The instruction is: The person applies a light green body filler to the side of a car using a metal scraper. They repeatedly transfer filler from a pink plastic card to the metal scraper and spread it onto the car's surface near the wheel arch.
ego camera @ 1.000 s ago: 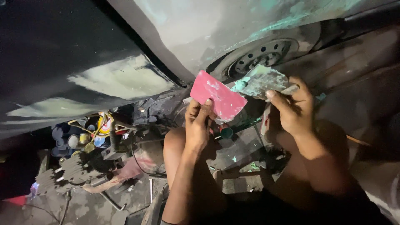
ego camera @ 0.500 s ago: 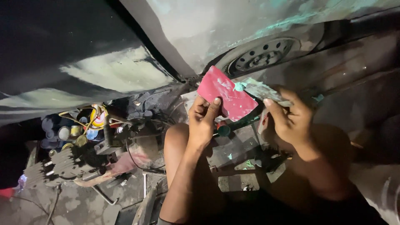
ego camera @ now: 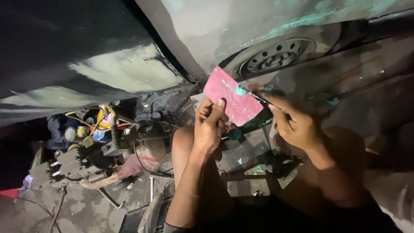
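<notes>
**Pink card pinched up by the wheel arch**

Your left hand (ego camera: 211,125) has its grip closed on a pink flat card (ego camera: 233,101), thumb across the near face and fingers behind, so the card stands tilted with its broad face toward you. That pinch at the lower edge leaves most of the face bare. A dab of green paste (ego camera: 239,90) sits near the upper right edge of the card.

Your right hand (ego camera: 293,123) comes in from 3 o'clock, fingers curled and blurred. Its fingertips meet the card's right edge; whether the grip holds something thin there, you cannot tell from this view.

Card and hands sit just below the car body panel (ego camera: 241,30), which fills 12 o'clock and carries green smears along its lower curve. The steel wheel (ego camera: 276,56) lies at 1 o'clock, close behind the card.

At 9 o'clock, well apart from your hands, a cluster of small cans and tins (ego camera: 82,129) stands on the floor (ego camera: 86,207) beside a dark ribbed machine (ego camera: 69,166) and loose cables. Your bare knee (ego camera: 183,142) rises under the left wrist, likely bracing it.

A small green-topped lid (ego camera: 234,133) rests just below the card.
</notes>
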